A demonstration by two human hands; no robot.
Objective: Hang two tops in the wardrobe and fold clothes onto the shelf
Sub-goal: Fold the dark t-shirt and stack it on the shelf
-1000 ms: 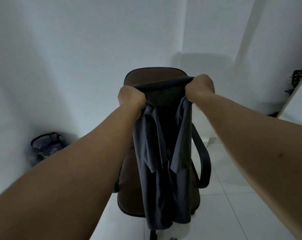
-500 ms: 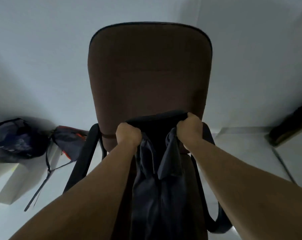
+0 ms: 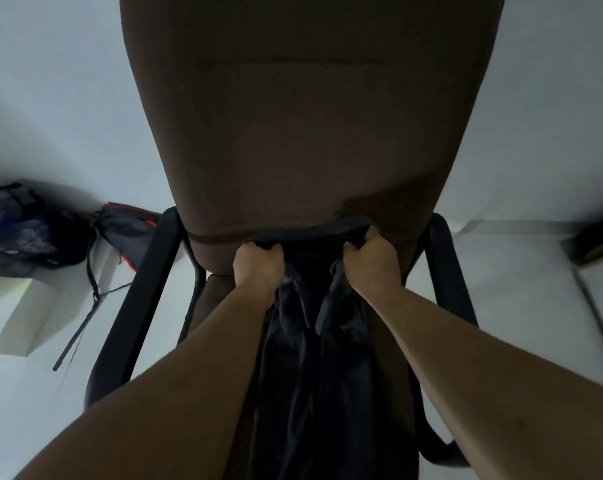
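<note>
Brown chair (image 3: 307, 133), seen from its front; a dark garment (image 3: 331, 358) hangs limp before its seat, light and soft by judgement. Left hand (image 3: 258, 268) and right hand (image 3: 374, 263) are each fisted on the top edge, the best hold.

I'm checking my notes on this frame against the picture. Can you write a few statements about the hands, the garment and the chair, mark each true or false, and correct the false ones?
1. Both hands grip the dark garment along its top edge. True: the left hand and the right hand each hold a bunch of it.
2. The garment is spread flat on the floor. False: it hangs down from the hands, in front of the chair.
3. The chair has a brown backrest and black armrests. True.
4. A white garment lies draped over the backrest. False: the backrest is bare.
5. Dark bags sit on the floor at the left. True.
</note>
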